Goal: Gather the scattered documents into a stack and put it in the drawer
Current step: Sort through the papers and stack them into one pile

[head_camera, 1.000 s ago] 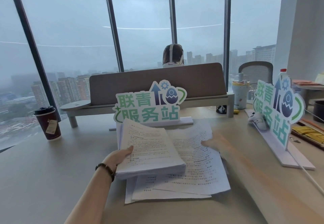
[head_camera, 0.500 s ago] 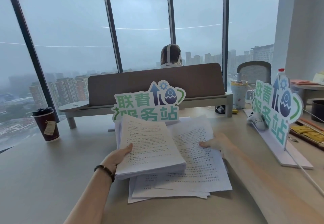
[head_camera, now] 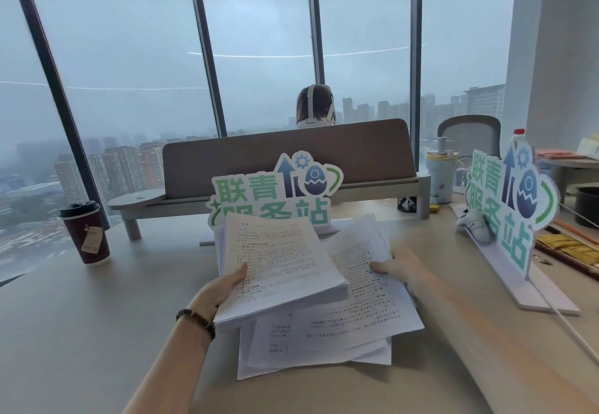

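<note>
My left hand [head_camera: 217, 290] grips a thick stack of printed sheets [head_camera: 278, 261] by its left edge and holds it tilted above the desk. Under and to the right of it, several loose printed pages [head_camera: 350, 326] lie fanned out on the beige desk [head_camera: 81, 332]. My right hand [head_camera: 397, 264] rests on the right side of those loose pages, thumb on the top sheet, fingers closed on its edge. No drawer is in view.
A green and white standing sign [head_camera: 275, 190] is right behind the papers; a second one [head_camera: 509, 206] stands at the right. A dark paper cup [head_camera: 86, 232] sits far left. A brown divider panel [head_camera: 288, 160], a person's head behind it, a tumbler [head_camera: 440, 177].
My right hand has settled on the right-hand loose pages and shifted them slightly toward me; the left hand keeps holding the thick stack in the same place.
</note>
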`<state>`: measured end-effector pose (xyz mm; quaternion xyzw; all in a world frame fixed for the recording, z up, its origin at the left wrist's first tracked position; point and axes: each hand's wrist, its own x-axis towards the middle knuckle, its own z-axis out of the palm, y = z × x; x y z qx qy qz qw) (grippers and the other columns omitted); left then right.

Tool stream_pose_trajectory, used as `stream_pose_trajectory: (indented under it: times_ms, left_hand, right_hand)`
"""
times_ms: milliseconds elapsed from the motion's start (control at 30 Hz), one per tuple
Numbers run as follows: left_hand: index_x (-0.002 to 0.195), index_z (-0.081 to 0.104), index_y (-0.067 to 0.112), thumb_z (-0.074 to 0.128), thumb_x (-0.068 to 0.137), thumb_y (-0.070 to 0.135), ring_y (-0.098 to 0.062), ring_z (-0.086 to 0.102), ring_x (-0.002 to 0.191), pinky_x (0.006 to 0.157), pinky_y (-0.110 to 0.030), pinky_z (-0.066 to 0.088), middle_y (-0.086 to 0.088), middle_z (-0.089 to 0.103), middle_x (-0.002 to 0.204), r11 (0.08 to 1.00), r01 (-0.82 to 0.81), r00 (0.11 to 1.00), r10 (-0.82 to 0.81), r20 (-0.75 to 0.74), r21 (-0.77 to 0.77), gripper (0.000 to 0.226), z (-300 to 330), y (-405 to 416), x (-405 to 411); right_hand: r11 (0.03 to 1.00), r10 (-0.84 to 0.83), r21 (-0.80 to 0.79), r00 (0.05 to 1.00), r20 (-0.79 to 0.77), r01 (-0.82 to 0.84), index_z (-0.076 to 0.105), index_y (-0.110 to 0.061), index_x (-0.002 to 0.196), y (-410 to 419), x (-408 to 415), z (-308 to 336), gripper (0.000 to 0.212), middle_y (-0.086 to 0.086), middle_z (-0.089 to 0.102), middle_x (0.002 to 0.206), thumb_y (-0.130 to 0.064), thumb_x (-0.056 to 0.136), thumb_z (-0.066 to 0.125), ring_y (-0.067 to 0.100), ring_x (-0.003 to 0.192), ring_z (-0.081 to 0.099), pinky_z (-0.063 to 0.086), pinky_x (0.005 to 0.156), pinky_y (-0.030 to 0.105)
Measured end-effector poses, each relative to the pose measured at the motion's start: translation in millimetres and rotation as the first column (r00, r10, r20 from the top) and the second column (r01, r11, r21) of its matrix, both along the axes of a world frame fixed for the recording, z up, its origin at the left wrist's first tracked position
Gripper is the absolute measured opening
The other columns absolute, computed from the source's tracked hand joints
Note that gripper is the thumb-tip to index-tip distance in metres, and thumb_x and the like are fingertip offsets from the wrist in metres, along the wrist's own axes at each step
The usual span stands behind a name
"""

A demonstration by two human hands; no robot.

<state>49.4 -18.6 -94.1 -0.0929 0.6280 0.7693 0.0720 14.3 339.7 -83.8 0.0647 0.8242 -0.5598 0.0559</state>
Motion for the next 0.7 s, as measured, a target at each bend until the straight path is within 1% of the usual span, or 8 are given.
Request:
stream_pose_trajectory:
  times_ms: [67,133,267,367,433,500,600,700]
  left_hand:
    - [0.123,0.061,0.008,0.054,0.099,0.028,-0.034,0.066,0.1,0.067,-0.036,0.063,-0.018,0.066,0.124,0.999,0.004,1.0,-0.003,-0.008,0.033,0.032,1.1,2.7,1.1]
    - [0.12,0.062,0.008,0.055,0.098,0.028,-0.035,0.066,0.102,0.072,-0.039,0.063,-0.018,0.068,0.121,0.998,0.009,1.0,-0.008,-0.014,0.061,0.03,1.9,7.9,2.6]
    - [0.119,0.062,0.007,0.055,0.099,0.027,-0.034,0.067,0.099,0.071,-0.04,0.063,-0.019,0.068,0.12,0.997,0.043,0.999,-0.044,0.016,0.057,0.03,-2.8,19.1,2.8]
    - [0.119,0.063,0.002,0.056,0.098,0.026,-0.029,0.074,0.085,0.062,-0.035,0.062,-0.018,0.072,0.111,0.997,0.073,0.995,-0.071,0.063,-0.024,0.032,-8.8,25.4,2.9]
    - [0.118,0.064,-0.002,0.058,0.097,0.025,-0.026,0.075,0.075,0.057,-0.031,0.06,-0.017,0.074,0.102,0.992,0.066,0.995,-0.058,0.078,-0.109,0.035,-12.0,28.0,3.2]
    - [0.121,0.064,-0.003,0.061,0.096,0.027,-0.027,0.075,0.081,0.06,-0.031,0.06,-0.018,0.074,0.106,0.986,0.063,0.996,-0.052,0.076,-0.151,0.039,-13.7,27.7,2.5]
    - [0.12,0.065,-0.004,0.065,0.094,0.028,-0.031,0.073,0.088,0.066,-0.034,0.061,-0.019,0.073,0.11,0.986,0.036,0.997,-0.024,0.07,-0.165,0.041,-14.6,26.5,3.0]
    - [0.118,0.065,-0.005,0.068,0.092,0.028,-0.035,0.072,0.095,0.079,-0.042,0.061,-0.02,0.073,0.108,0.981,0.017,0.998,-0.005,0.063,-0.194,0.043,-15.9,26.9,3.8]
  right_hand:
    - [1.0,-0.021,0.005,1.0,-0.023,0.021,0.065,-0.002,0.115,-1.2,-0.3,-1.8,0.037,0.014,0.073,0.105,-0.019,0.085,0.077,0.03,0.089,0.072,0.058,0.086,0.047]
    - [1.0,-0.022,0.013,0.999,-0.029,0.022,0.065,-0.003,0.115,-3.5,0.3,-3.0,0.034,0.013,0.073,0.105,-0.02,0.087,0.075,0.029,0.09,0.072,0.058,0.088,0.047]
    - [0.998,0.004,0.067,1.0,-0.016,-0.003,0.064,-0.008,0.112,-8.1,2.3,-1.5,0.027,0.011,0.072,0.109,-0.025,0.092,0.069,0.028,0.097,0.07,0.055,0.093,0.046]
    - [0.998,0.012,0.063,0.998,-0.054,-0.009,0.067,-0.003,0.115,-7.4,0.5,4.8,0.03,0.012,0.072,0.104,-0.02,0.092,0.069,0.027,0.088,0.071,0.058,0.084,0.04]
    - [0.997,0.016,0.08,0.997,-0.077,-0.01,0.067,0.001,0.115,-5.8,0.2,13.6,0.032,0.011,0.071,0.098,-0.02,0.091,0.07,0.022,0.076,0.069,0.056,0.065,0.03]
    - [0.991,0.027,0.136,0.995,-0.092,-0.015,0.065,-0.001,0.112,-7.0,1.6,27.1,0.03,0.01,0.069,0.096,-0.023,0.092,0.069,0.016,0.069,0.066,0.048,0.053,0.024]
    - [0.977,0.028,0.211,0.993,-0.116,-0.003,0.063,-0.008,0.108,-8.9,3.2,53.1,0.026,0.007,0.065,0.093,-0.028,0.092,0.068,0.014,0.068,0.062,0.042,0.051,0.024]
    - [0.98,0.068,0.197,0.985,-0.16,-0.036,0.066,-0.006,0.109,-12.6,3.2,80.3,0.028,0.008,0.068,0.096,-0.027,0.091,0.069,0.02,0.075,0.067,0.05,0.06,0.028]
